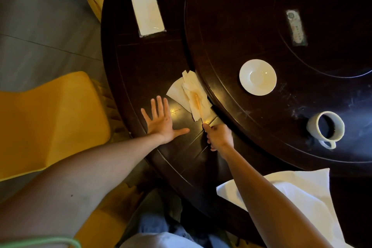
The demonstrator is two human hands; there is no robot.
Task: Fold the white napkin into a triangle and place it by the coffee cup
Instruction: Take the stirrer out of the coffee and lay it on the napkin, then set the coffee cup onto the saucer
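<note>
left hand (161,122): flat on table (141,62), fingers spread, grasping nothing | napkin (191,94): crumpled at turntable (231,26) rim, long axis far-left to near-right, point far | right hand (218,136): clenched on thin stick (198,104) lying along napkin | saucer (257,77), cup (326,128): well right of napkin

Bare dark tabletop (231,32) lies open around the coffee cup (325,128), the saucer (257,77) seemingly its nearest obstacle.
</note>
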